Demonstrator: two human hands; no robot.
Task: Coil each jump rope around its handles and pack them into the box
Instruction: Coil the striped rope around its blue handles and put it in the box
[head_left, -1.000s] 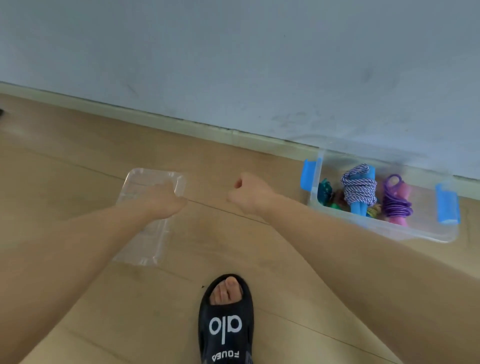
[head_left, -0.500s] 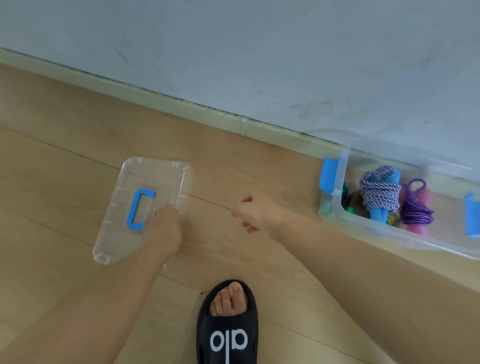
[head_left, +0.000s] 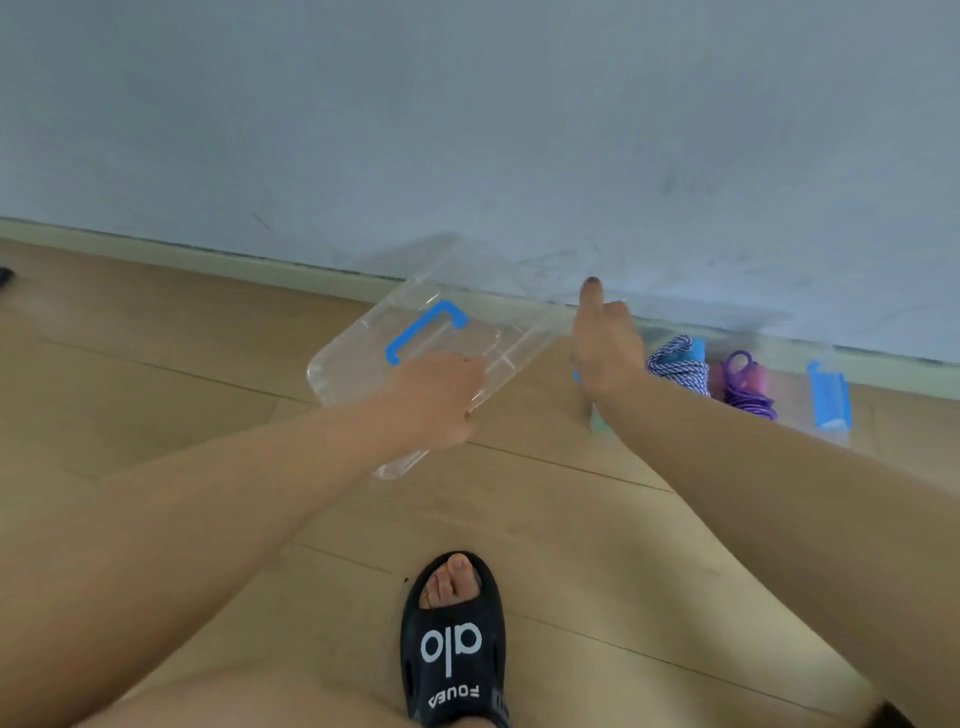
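A person crouches over a wooden floor (head_left: 156, 395), seen from their own head; the left hand (head_left: 441, 400) curls its fingers around the near edge of a clear plastic lid (head_left: 363, 364) with a blue handle (head_left: 423, 328), holding it tilted and apparently off the floor; the right hand (head_left: 602, 353) has its fingers stretched out straight, one pointing up toward the wall, gripping nothing, near the lid's right end though contact cannot be told.

Behind the right wrist sits the clear box (head_left: 831, 431) against the wall, partly hidden by the arm; inside lie coiled jump ropes, one purple and white (head_left: 680, 364), one solid purple (head_left: 748, 392); a blue latch (head_left: 830, 395) shows at the box's right end.

The packing looks done and the lid seems meant for the box. Judged from here, the lid hangs from one edge only, so it could sag or slip; it might land crooked on the rim, and the taller rope bundle could keep it from seating; the latch could be caught under it.

The floor is pale wood planks with visible seams; a plain grey-blue wall (head_left: 467, 130) with faint scuffs rises above a light baseboard (head_left: 156, 252); one foot in a black sandal (head_left: 452, 644) rests at the bottom.
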